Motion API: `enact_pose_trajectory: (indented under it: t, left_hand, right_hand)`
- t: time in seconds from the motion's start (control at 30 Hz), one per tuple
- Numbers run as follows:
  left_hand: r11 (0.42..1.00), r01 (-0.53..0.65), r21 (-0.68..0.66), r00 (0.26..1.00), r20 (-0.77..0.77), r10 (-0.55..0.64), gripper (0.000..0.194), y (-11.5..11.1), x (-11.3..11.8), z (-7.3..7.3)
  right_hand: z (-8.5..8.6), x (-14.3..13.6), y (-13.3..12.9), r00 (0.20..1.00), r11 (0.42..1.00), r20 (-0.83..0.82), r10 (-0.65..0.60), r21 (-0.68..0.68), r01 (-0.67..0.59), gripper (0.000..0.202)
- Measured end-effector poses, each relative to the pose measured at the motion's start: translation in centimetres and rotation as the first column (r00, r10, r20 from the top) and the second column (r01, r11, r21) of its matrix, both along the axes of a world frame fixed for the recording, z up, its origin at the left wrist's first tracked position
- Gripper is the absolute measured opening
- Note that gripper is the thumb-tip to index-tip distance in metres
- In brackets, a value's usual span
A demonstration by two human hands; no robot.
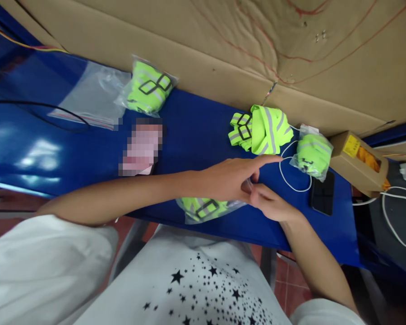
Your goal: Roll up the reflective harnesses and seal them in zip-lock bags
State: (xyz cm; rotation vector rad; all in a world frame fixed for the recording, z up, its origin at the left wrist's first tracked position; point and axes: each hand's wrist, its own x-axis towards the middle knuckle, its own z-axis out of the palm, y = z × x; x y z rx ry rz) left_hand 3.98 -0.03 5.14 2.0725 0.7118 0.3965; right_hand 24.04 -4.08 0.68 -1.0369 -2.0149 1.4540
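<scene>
Near the table's front edge lies a clear plastic bag (pixel 203 210) with a neon yellow-green reflective strap folded inside. My left hand (pixel 225 178) reaches across above it, index finger stretched to the right, the other fingers curled at the bag's clear opening end. Meeting it from the right, my right hand (pixel 269 201) has its fingers pinched on the same clear plastic. Part of the bag is hidden beneath my left hand and forearm. Beyond my hands sits a loose folded neon strap bundle (pixel 270 129) with black buckles, touching neither hand.
Bagged straps (pixel 149 90) (pixel 313 153) stand at the back left and right. Flat clear bags (pixel 91 95) lie at left near a pixelated pink item (pixel 142 149). A black phone (pixel 322 193), a white cable and a cardboard box (pixel 355 158) are at right. Cardboard lines the table's back.
</scene>
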Motion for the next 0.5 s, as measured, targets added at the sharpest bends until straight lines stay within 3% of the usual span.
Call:
enact_pose_trajectory:
  t: [0.07,0.17,0.23,0.3,0.4,0.5]
  left_hand:
    - [1.000,0.002,-0.013,1.000,0.022,-0.002,0.082,0.1,0.0,0.0]
    - [0.988,-0.007,-0.157,0.991,0.132,0.028,0.091,0.6,-1.1,-0.8]
    - [0.946,0.014,-0.323,0.988,0.153,0.037,0.095,0.9,-2.4,-1.7]
    - [0.868,0.023,-0.496,0.992,0.116,0.040,0.085,1.1,-3.9,-2.4]
    - [0.747,0.055,-0.663,0.994,0.107,0.022,0.051,0.8,-5.5,-3.1]
    - [0.673,0.033,-0.739,0.987,0.131,0.096,0.035,0.5,-6.3,-3.4]
  right_hand:
    - [0.5,-0.3,0.0,0.991,0.991,-0.078,0.110,-0.071,-0.116,0.046]
    - [1.3,-0.4,-0.2,0.983,0.983,-0.166,0.079,-0.153,-0.105,0.034]
    - [1.6,-0.1,-0.4,0.972,0.979,-0.231,0.031,-0.189,-0.076,0.036]
    - [1.5,0.3,-0.5,0.964,0.981,-0.264,-0.015,-0.189,-0.036,0.038]
    - [1.3,0.5,-0.4,0.984,0.997,-0.176,-0.023,-0.074,0.010,0.032]
    - [1.5,0.3,-0.1,0.998,0.986,0.003,0.070,0.152,-0.070,0.020]
